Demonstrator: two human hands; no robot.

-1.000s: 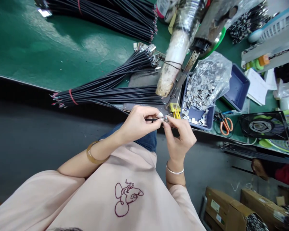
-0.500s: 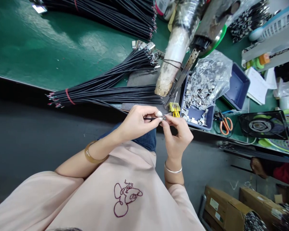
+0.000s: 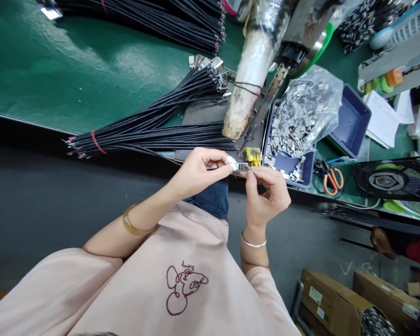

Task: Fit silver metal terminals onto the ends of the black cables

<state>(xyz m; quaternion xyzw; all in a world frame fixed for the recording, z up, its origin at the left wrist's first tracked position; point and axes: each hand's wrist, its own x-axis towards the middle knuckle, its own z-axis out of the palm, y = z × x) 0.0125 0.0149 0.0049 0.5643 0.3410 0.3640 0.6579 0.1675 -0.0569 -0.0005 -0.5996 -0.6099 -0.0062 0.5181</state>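
Hands [image 3: 200,171] farther apart than before

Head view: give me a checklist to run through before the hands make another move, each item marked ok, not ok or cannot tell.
1. Small metal piece in sight between the hands: ok.
2. Left hand at the piece's left end, right hand at its right: ok.
3. What lies inside the left hand's pinch: cannot tell, the fingers hide it.
4. White cover on a left fingertip: ok, in place.
5. Blue tray beside the right hand stocked: ok, loose metal parts lie in it.
6. Nearest black cable bundle tied: ok, a red band circles it near its left end.
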